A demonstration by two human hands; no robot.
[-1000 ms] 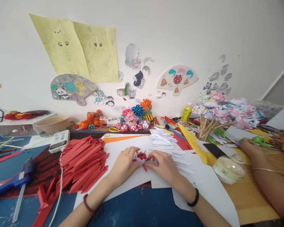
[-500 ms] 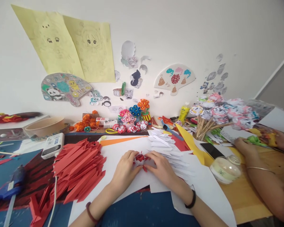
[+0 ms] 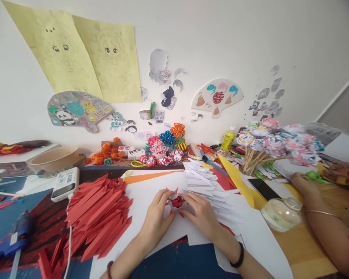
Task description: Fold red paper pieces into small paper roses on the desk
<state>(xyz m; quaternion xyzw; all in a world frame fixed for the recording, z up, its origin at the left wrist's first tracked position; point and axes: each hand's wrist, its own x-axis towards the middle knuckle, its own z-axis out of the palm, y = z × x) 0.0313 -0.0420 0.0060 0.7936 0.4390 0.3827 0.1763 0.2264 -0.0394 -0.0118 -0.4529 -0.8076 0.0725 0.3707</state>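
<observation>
A small red and white paper flower sits between my two hands, over the white paper sheet. My left hand pinches its left side with thumb and fingers. From the right, my right hand grips the opposite edge in the same way. The flower's red centre faces up, and red points stick out around its rim. Left of my hands lies a heap of folded red paper strips. A spread of folded white paper strips lies behind and beside my right hand.
A blue glue gun and a white power bank are at left. Finished paper flowers line the back. To the right are a phone, a clear jar, and another person's hand near scissors.
The view has shifted slightly. The paper flower has turned between my fingers, so its red points sit differently and more of its red centre shows.
</observation>
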